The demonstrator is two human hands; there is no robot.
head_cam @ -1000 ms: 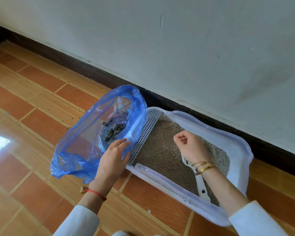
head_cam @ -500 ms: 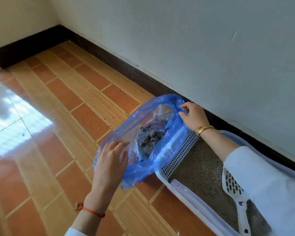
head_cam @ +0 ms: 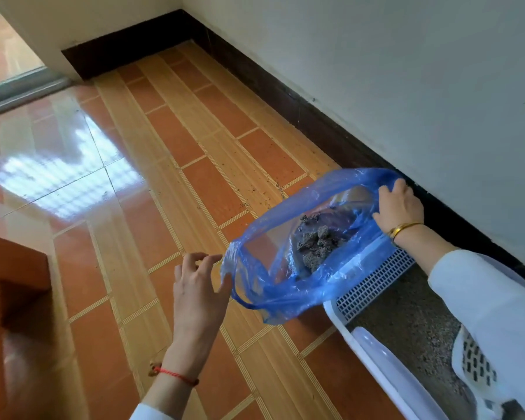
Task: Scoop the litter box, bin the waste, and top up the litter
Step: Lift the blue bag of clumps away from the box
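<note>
A brown cardboard box sits at the far left on the glossy orange tile floor, where window glare spreads across the tiles and dark specks of litter lie scattered toward the dark baseboard along the white wall. Nothing stands between me and the bag. My left hand, a red string at the wrist, is beside the near-left rim of the blue plastic bag, fingers spread and curled, thumb touching the plastic's edge; I cannot tell whether it has a grip. The bag hangs open between my hands, its right side draped over the end of the white litter box. Grey clumps of waste lie heaped inside it. My right hand, gold bangles at the wrist, is closed on the bag's far rim, close to the baseboard. Below my white sleeve, the box's perforated white grille borders the grey litter, and the slotted white scoop rests in the box at the lower right.
</note>
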